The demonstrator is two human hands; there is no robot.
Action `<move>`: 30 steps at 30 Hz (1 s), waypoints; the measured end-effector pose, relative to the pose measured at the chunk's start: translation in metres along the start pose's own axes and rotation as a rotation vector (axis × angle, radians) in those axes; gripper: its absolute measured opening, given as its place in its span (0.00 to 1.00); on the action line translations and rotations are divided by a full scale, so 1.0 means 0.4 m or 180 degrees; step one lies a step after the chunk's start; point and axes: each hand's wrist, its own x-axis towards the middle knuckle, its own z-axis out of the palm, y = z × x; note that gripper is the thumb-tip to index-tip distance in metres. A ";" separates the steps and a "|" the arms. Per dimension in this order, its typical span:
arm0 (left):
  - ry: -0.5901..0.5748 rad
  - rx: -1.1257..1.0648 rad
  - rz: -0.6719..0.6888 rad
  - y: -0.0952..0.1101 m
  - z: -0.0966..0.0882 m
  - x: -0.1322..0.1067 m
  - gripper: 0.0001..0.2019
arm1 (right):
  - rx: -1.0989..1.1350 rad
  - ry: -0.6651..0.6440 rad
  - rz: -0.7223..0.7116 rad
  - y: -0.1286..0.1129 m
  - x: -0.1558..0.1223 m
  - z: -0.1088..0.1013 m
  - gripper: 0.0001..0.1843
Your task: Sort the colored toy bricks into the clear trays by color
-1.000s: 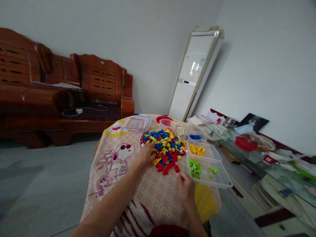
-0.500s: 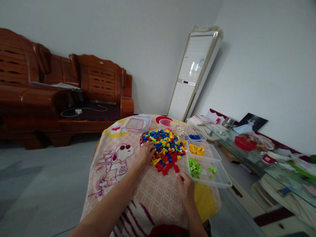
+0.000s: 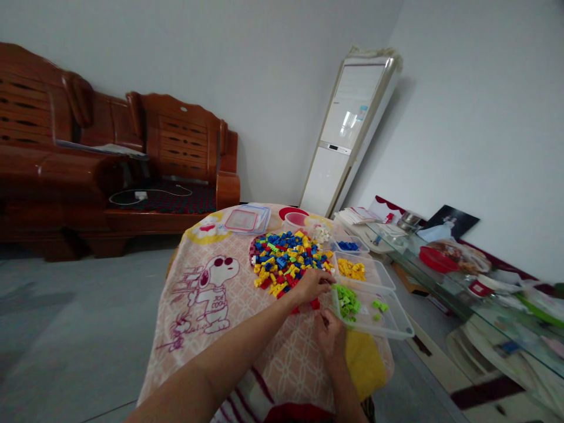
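A heap of small red, blue, yellow and green bricks (image 3: 286,258) lies on a round table under a cartoon-printed cloth (image 3: 207,288). My left hand (image 3: 312,284) reaches across the heap's near edge to the rim of the clear tray of green bricks (image 3: 388,320), its fingers pinched together; whether it holds a brick I cannot make out. My right hand (image 3: 329,335) rests loosely curled on the cloth just below that tray. Behind it stand a tray of yellow bricks (image 3: 352,269) and a tray of blue bricks (image 3: 349,245).
Flat clear lids (image 3: 247,220) and a red-rimmed tub (image 3: 294,218) sit at the table's far side. A wooden sofa (image 3: 110,176) fills the left. A tall white air conditioner (image 3: 343,135) stands in the corner. A cluttered glass low table (image 3: 462,270) runs along the right.
My left hand has moved from the left edge of the heap rightwards to the green tray's rim. The right hand has hardly moved.
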 end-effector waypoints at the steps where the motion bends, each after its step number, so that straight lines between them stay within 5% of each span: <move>1: -0.0071 -0.0131 0.0110 0.006 0.017 0.007 0.17 | 0.0034 -0.0012 0.0001 0.000 0.000 -0.001 0.16; 5: 0.0085 0.0201 0.0202 0.000 0.018 -0.002 0.23 | 0.0045 -0.0027 -0.0003 -0.005 0.000 -0.003 0.17; 12: 0.0832 0.1683 -0.0502 -0.084 -0.157 -0.106 0.08 | -0.0133 0.0024 -0.0007 -0.015 -0.004 -0.004 0.18; 17: 0.0578 0.1980 -0.0743 -0.116 -0.233 -0.157 0.06 | -0.0212 0.0061 0.0013 -0.012 -0.004 -0.005 0.19; 30: 0.0437 0.2073 -0.0575 -0.129 -0.249 -0.165 0.14 | -0.0119 0.0092 0.0042 -0.016 -0.006 -0.005 0.19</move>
